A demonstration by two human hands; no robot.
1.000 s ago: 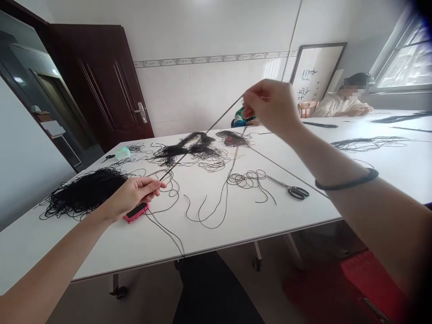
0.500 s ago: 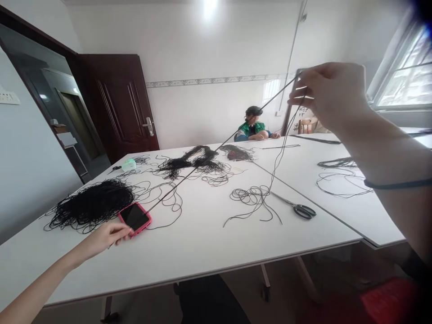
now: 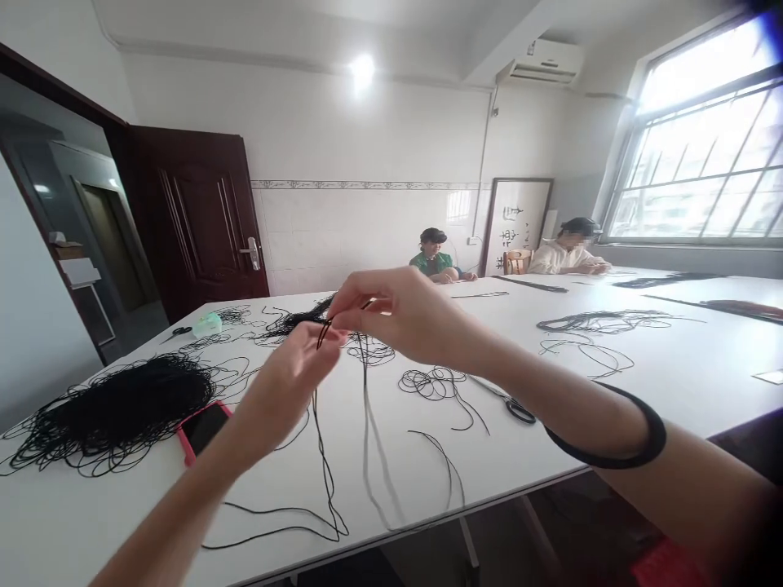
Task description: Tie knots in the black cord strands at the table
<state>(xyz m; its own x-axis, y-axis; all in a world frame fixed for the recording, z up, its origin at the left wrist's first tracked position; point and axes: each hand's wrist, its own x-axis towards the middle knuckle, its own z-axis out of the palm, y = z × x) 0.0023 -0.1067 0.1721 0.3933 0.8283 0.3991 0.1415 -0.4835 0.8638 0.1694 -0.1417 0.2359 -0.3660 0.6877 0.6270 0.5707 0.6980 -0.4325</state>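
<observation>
My left hand (image 3: 304, 359) and my right hand (image 3: 391, 314) meet in the middle above the white table, their fingertips close together. Both are closed on thin black cord (image 3: 320, 432), which is doubled between them. Strands hang from both hands; the left one's lower part lies curved on the tabletop. Under the left forearm sits a phone (image 3: 205, 428) in a pink case, partly covered. A big tangled heap of black cord (image 3: 131, 403) lies to its left. Scissors (image 3: 519, 409) with black handles rest beside loose cord coils (image 3: 431, 383), partly hidden by my right forearm.
Farther back on the white table (image 3: 489, 497) are a pale green container (image 3: 207, 324), small scissors (image 3: 177, 333) and more cord bundles (image 3: 599, 321). Two people sit at the far side, one in green (image 3: 435, 262), one in a light top (image 3: 556, 259). The front table edge runs below my hands.
My hands, wide apart with cord stretched taut between them, have come together. The right came down and leftward, the left up and rightward. The cord now hangs slack, and the view has tilted up.
</observation>
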